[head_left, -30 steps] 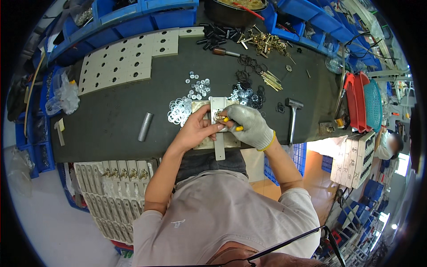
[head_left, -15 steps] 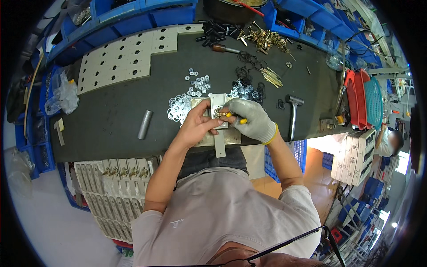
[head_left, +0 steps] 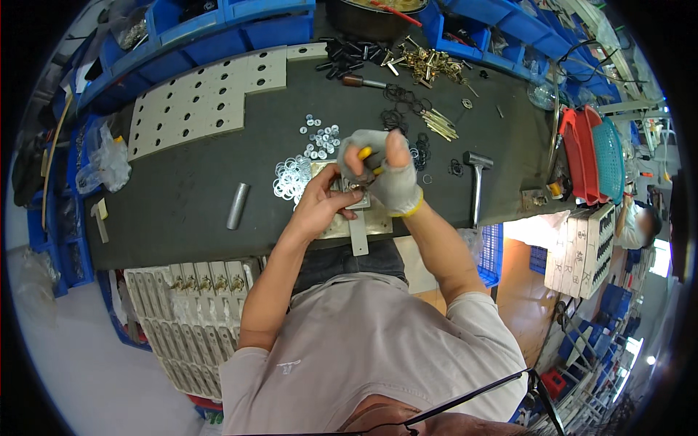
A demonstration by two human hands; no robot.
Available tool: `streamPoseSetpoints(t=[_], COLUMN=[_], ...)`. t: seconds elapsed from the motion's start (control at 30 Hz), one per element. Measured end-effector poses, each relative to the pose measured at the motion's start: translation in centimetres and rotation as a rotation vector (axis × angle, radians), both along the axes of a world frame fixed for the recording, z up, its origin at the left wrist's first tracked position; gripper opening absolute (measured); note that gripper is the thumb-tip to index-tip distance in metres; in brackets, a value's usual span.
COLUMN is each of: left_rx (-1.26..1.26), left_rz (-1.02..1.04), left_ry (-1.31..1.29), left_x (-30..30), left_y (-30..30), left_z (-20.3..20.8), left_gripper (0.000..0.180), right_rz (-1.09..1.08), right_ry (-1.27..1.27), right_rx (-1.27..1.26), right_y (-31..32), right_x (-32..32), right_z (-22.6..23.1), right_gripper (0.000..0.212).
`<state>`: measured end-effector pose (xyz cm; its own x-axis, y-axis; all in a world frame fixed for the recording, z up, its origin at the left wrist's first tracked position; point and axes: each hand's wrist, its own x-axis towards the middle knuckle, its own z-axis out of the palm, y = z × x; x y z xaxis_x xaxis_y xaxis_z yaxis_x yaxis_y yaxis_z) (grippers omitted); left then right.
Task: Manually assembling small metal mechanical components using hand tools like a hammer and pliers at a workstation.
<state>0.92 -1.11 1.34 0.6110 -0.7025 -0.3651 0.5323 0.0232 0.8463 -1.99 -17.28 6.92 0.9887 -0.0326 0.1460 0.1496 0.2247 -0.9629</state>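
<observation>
My left hand (head_left: 318,206) grips the side of a narrow pale-grey metal plate (head_left: 358,234), its thumb lying across near the plate's middle. Beneath this plate is a flat metal block (head_left: 377,221) at the bench's front edge. My right hand (head_left: 392,182), in a grey-white glove with bare fingertips, is closed around pliers with yellow handle grips (head_left: 366,153). It is turned over, thumb up, just above the plate's upper part. The pliers' jaws are mostly hidden by the fingers. Thin metal rings (head_left: 291,179) lie in a pile beside my left hand.
A hammer (head_left: 477,185) lies to the right, a metal cylinder (head_left: 238,206) to the left. Farther back are small round discs (head_left: 320,142), brass parts (head_left: 429,65), black sleeves (head_left: 349,54), a screwdriver (head_left: 362,81) and pale perforated plates (head_left: 196,98). Blue bins (head_left: 240,29) line the back.
My right hand has rolled over and shifted slightly left, swinging the pliers' yellow handles from pointing right to pointing up. My left hand stays on the plate.
</observation>
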Motion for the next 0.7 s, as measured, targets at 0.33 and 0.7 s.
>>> streamPoseSetpoints(t=[0.33,0.7], left_rx=[-0.031,-0.06], left_rz=[-0.001,-0.02], left_ry=[0.027,0.015], left_x=[0.0,-0.2], left_y=[0.3,0.5], left_z=[-0.7,-1.0], left_gripper=[0.047,0.055], right_rz=[-0.002,-0.169], right_ry=[-0.258,-0.151], right_rx=[0.105,0.214], right_y=[-1.7,-0.8], right_x=[-0.8,-2.4], right_z=[5.3,4.7], right_gripper=[0.084,0.056])
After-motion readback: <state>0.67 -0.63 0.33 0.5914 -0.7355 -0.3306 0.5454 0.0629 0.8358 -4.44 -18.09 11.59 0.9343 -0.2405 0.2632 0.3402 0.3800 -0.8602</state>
